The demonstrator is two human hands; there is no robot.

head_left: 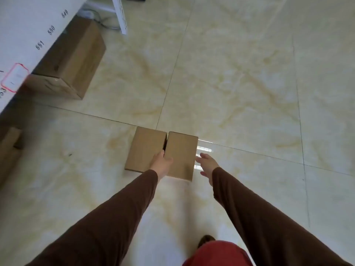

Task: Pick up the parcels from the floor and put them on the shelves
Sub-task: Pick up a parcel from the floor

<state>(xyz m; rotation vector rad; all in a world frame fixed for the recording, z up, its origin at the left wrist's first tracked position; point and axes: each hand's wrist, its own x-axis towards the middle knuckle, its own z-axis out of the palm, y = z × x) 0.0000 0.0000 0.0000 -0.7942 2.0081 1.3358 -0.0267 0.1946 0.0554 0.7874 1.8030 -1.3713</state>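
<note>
Two small brown cardboard parcels lie side by side on the tiled floor, a left parcel (145, 148) and a right parcel (181, 152), touching along a narrow gap. My left hand (161, 163) rests over the near end of that gap, fingers reaching into it against the right parcel's left side. Just off the right parcel's right edge, my right hand (206, 164) is spread, holding nothing. Both arms wear brown sleeves. A white shelf (23, 35) with number labels 549, 550 and 551 runs along the upper left.
A larger cardboard box (71, 62) sits on the floor under the shelf's edge. Another brown box (8, 148) shows at the left border. A white shelf upright (121, 14) stands at the top. Glossy cream floor tiles (249, 83) spread to the right.
</note>
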